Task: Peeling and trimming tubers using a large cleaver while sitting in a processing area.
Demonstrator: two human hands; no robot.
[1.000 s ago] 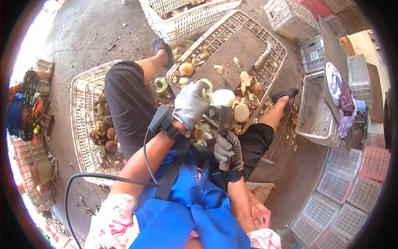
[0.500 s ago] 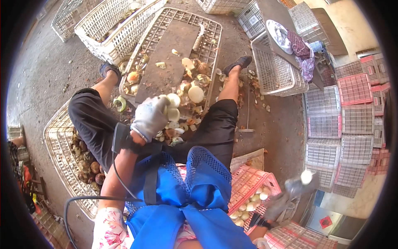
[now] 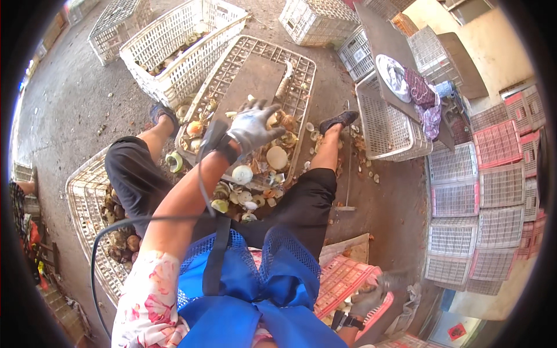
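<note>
My left hand point(image 3: 253, 127), in a pale grey glove, reaches over an upturned white crate point(image 3: 303, 64) with its fingers spread and nothing in them. Right by its fingers lie onions and peelings on the board, among them an orange-skinned onion point(image 3: 288, 121). A pale round onion piece point(image 3: 277, 158) sits just nearer to me. Between my knees, a peeled white onion point(image 3: 242, 174) rests at the crate's near edge, above scattered scraps point(image 3: 250, 205). At lower right my right hand point(image 3: 371, 294), also gloved, is over a pink crate point(image 3: 342, 279); motion smears its fingers.
A brown board point(image 3: 252, 81) and a pale curved handle point(image 3: 284, 81) lie on the upturned crate. Left of my leg, a white crate point(image 3: 87, 200) holds brown onions. Another stands at far left point(image 3: 191, 43). Stacked crates point(image 3: 455, 203) line the right; cloths point(image 3: 422, 87) lie on a board.
My left hand has moved away from me and opened, letting go of the peeled onion. My right hand, earlier raised with a white onion at right, has come in over the pink crate.
</note>
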